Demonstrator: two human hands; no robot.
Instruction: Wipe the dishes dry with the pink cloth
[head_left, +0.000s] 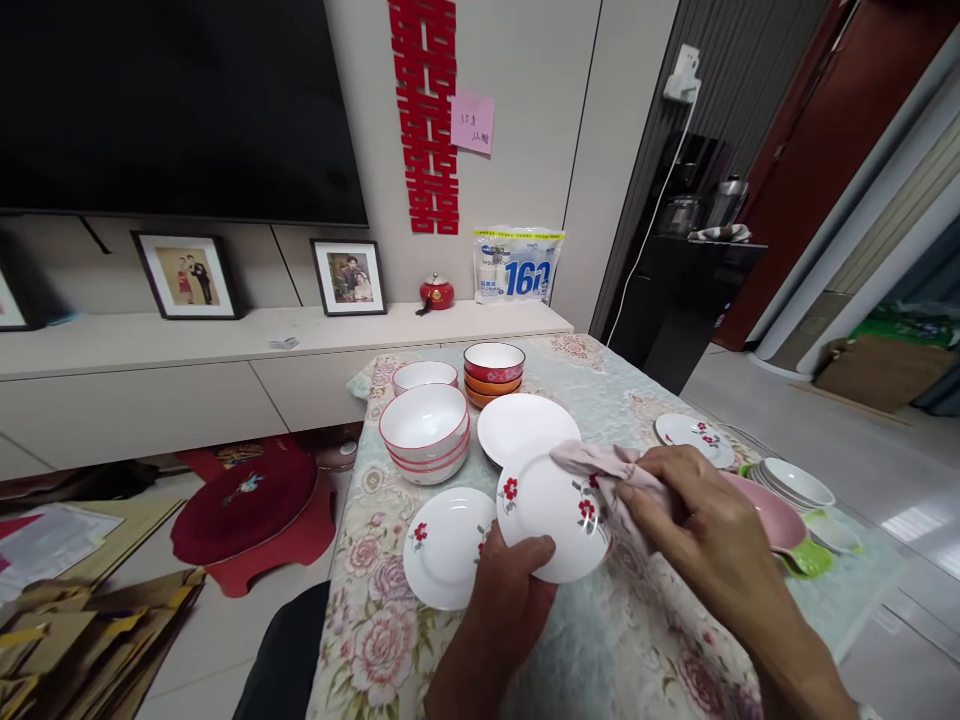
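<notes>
background bag [517, 268] reads "160" beyond the held plate [547, 520].

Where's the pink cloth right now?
In the head view, the pink cloth is right of centre, bunched in the right hand against the upper right of the red-flowered white plate that the left hand holds.

The held plate [551, 520] looks like smooth, glossy ceramic, the pink rag [600, 460] soft, matt cloth; the stool seat [247, 500] seems plush fabric, the black television screen [172, 110] glossy.
</notes>
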